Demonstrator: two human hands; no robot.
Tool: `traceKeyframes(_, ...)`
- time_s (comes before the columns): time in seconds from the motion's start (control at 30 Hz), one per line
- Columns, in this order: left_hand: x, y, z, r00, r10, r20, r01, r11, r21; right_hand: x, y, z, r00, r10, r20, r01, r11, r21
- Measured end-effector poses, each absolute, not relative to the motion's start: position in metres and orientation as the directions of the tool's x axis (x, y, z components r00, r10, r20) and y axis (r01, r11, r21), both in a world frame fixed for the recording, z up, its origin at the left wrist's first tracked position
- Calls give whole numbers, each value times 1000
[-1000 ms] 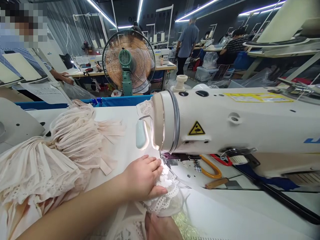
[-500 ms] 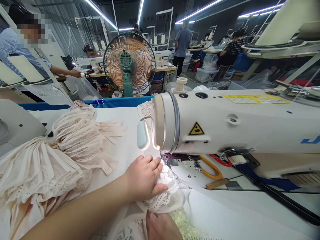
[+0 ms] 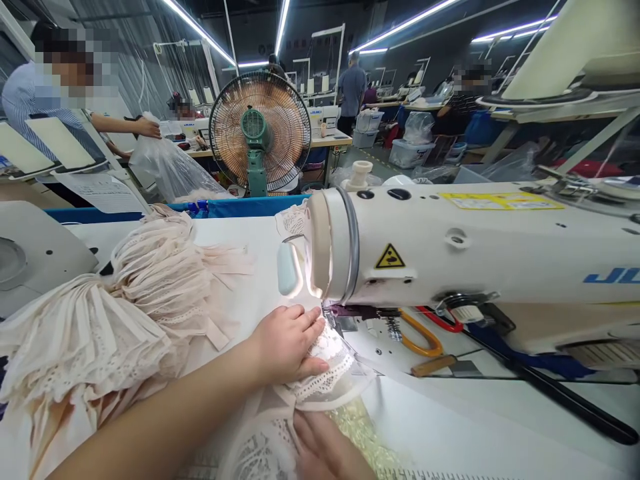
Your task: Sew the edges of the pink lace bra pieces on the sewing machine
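A pale lace garment piece [image 3: 327,373] with a scalloped, eyelet edge and sheer mesh lies under the needle area of a white sewing machine [image 3: 400,247]. My left hand [image 3: 287,343] rests flat on the lace, fingertips close to the presser foot [image 3: 330,313] and thumb spread towards me. Below it, my right hand [image 3: 327,443] has its fingers closed at the near edge of the piece, its fingertips partly hidden by the fabric. A second, cup-like lace part [image 3: 263,447] bulges left of my right hand. Yellowish lace [image 3: 363,433] lies beside that hand.
Bundled pale strips [image 3: 150,280] are heaped on the left of the white table. Orange-handled scissors [image 3: 423,340] and a wooden-handled tool [image 3: 433,365] lie beneath the machine arm. Beyond the table stand a fan [image 3: 257,130] and a person [image 3: 45,93] holding a plastic bag [image 3: 165,163].
The lace under my left hand now lies flatter and more spread out. My right hand shows more at the near edge. In the background, the person has lifted the plastic bag.
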State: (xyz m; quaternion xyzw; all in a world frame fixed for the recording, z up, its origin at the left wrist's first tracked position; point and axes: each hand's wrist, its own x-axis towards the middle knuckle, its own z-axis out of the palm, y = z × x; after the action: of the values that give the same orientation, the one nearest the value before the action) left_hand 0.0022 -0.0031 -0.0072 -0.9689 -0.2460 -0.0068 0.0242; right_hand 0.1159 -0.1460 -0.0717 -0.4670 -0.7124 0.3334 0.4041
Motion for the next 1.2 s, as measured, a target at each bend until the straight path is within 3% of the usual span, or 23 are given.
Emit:
traceKeyframes(0.07, -1, 0, -8, 889, 457, 27, 457, -887, -64, 142, -149, -56, -178, 938, 298, 512, 347, -786)
traceKeyframes(0.1, -3, 1, -8, 895, 445, 28, 445, -892, -74, 157, -147, -49, -128, 922, 364, 634, 358, -685)
traceKeyframes(0.17, -5, 2, -6, 904, 427, 38, 428, -899, -92, 186, -137, -35, -132, 783, 608, 879, 376, -293)
traceKeyframes(0.2, -5, 1, -4, 905, 424, 44, 426, -899, -97, 197, -129, -30, -192, 726, 660, 928, 353, -118)
traceKeyframes(0.23, -4, -1, -2, 903, 427, 46, 429, -898, -97, 206, -120, -25, -255, 709, 657, 939, 344, -6)
traceKeyframes(0.3, 1, -10, 1, 885, 463, 44, 465, -882, -79, 215, -105, -19, -346, 727, 593, 925, 369, 87)
traceKeyframes(0.37, 7, -21, 2, 833, 551, 51, 553, -832, -36, 215, -97, -16, -398, 732, 552, 899, 430, 78)
traceKeyframes(0.47, 14, -35, -3, 756, 646, 103, 649, -761, 5, 210, -99, -14, -460, 636, 620, 825, 564, 34)
traceKeyframes(0.63, 9, -35, -16, 808, 562, 177, 577, -815, -47, 200, -112, -20, -533, 571, 624, 708, 705, -40)
traceKeyframes(0.8, -2, -24, -19, 879, 438, 189, 460, -883, -92, 196, -113, -31, -541, 604, 586, 697, 711, -89)
traceKeyframes(1.07, -4, -12, -16, 887, 436, 152, 452, -887, -95, 189, -108, -31, -502, 642, 579, 755, 652, -68)
traceKeyframes(1.2, -7, 1, -17, 896, 420, 144, 432, -899, -69, 182, -102, -30, -501, 656, 564, 794, 608, -2)
